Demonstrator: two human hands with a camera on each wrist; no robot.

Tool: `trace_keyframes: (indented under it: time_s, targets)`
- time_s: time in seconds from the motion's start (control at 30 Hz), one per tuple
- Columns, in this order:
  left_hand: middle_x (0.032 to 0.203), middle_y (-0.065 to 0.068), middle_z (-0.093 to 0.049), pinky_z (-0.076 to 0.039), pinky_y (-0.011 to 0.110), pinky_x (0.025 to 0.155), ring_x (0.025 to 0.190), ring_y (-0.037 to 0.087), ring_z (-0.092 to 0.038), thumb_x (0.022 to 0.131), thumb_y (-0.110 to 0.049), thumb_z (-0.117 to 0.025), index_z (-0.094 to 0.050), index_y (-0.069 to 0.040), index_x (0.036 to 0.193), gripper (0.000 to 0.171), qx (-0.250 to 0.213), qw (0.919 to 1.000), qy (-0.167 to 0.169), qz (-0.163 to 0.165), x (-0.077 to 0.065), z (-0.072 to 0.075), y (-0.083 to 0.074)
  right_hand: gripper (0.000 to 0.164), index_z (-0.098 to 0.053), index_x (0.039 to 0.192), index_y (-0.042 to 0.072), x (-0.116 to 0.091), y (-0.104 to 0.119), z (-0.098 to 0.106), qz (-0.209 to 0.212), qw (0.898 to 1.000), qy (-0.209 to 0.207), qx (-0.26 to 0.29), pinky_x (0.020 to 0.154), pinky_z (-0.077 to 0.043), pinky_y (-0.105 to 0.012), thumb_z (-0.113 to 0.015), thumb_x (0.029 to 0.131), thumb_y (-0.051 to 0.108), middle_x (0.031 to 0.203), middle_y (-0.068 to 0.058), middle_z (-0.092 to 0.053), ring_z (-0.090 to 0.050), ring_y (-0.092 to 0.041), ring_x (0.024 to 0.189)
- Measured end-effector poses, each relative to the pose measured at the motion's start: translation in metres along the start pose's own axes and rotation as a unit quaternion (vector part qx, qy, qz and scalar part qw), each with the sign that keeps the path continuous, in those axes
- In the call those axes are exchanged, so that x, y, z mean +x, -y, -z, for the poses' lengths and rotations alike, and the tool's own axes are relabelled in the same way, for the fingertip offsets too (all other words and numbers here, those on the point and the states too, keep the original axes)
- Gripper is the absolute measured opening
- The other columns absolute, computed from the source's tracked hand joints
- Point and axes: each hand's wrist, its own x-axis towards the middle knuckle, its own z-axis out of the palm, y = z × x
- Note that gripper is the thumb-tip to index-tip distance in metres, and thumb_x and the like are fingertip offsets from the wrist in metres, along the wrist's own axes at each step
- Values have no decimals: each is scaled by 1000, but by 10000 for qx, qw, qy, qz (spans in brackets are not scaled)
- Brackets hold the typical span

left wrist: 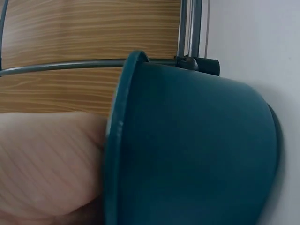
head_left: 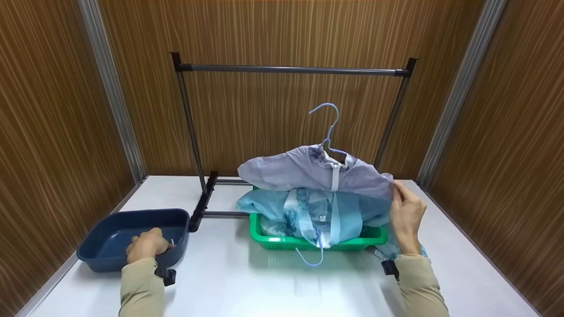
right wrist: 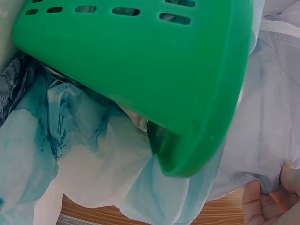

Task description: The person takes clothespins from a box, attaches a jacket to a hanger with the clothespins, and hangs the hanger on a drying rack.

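My right hand point(head_left: 406, 213) pinches the sleeve end of a lavender jacket point(head_left: 286, 169) between thumb and fingers. The jacket is on a hanger point(head_left: 332, 125) whose hook points up. Below it, a light blue garment point(head_left: 350, 218) lies over a green basket point(head_left: 264, 241), with another hanger hook point(head_left: 315, 264) hanging over the front rim. At the left, my left hand point(head_left: 147, 244) reaches into a dark blue basin point(head_left: 110, 262), fingers bent downward. A small white piece point(head_left: 172, 241) shows beside those fingers. In the left wrist view the basin wall hides the fingertips, so I cannot tell what they hold.
A dark metal clothes rack point(head_left: 286, 69) stands behind the basket, one foot bar point(head_left: 203, 202) between basin and basket. More blue-and-white fabric point(right wrist: 93, 154) spills beside the basket's right end. Wood-patterned walls point(head_left: 282, 26) enclose the white table point(head_left: 220, 281) at the back and sides.
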Motion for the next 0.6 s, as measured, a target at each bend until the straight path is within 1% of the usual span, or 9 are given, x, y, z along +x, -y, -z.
trace_keyframes:
  time_s: [0.07,0.13,0.2,0.27,0.33,0.4,0.5,0.6]
  targets:
    - [133,46,-37,-35,70,98,122,63,-32,90,-27,-65,-47,11,130,58,9,10000,23,51,-1,0,1,21,-73,111,0,0,0,0,13,10000,0,9,72,-36,3,-60,97,9,106,-18,-73,-69,-27,95]
    - [132,47,-36,-35,69,98,121,63,-34,90,-28,-66,-46,11,131,59,13,9999,56,87,-1,1,2,21,-73,111,0,0,0,1,-12,10000,-4,25,72,-36,3,-59,98,9,106,-19,-73,-69,-27,94]
    - [132,45,-38,-37,66,97,118,61,-40,91,-29,-66,-47,11,130,59,36,9999,80,98,-1,1,3,22,-73,112,0,0,1,1,-59,10000,7,41,73,-36,4,-59,98,10,107,-19,-73,-69,-28,96]
    - [130,43,-43,-40,64,95,113,56,-47,90,-29,-66,-48,10,129,58,32,9999,54,114,0,1,3,22,-72,113,1,0,1,1,-102,9999,42,36,74,-36,4,-58,98,10,108,-18,-73,-69,-28,97]
    - [127,40,-48,-42,62,92,107,50,-51,90,-27,-67,-52,9,126,53,4,9999,-19,156,2,0,4,22,-72,113,1,-1,1,1,-125,9999,79,7,74,-37,4,-58,98,10,109,-18,-73,-69,-28,98]
    - [126,38,-51,-43,61,90,104,46,-53,90,-22,-64,-53,8,125,47,-31,9998,-89,199,5,-1,5,22,-72,114,1,-1,1,1,-133,9999,90,-12,75,-37,3,-59,98,10,110,-17,-73,-69,-27,99]
    - [126,38,-51,-43,61,89,105,46,-53,92,-15,-58,-54,8,124,40,-107,9995,-214,221,9,-4,5,22,-72,114,2,-1,2,1,-125,9999,82,-14,76,-38,3,-59,98,10,110,-16,-73,-69,-26,99]
    - [127,39,-50,-43,63,89,109,52,-51,92,-10,-54,-54,9,124,37,-149,9990,-377,202,12,-6,5,22,-72,114,2,0,3,1,-134,9999,92,25,77,-39,2,-59,98,10,110,-16,-73,-69,-26,100]
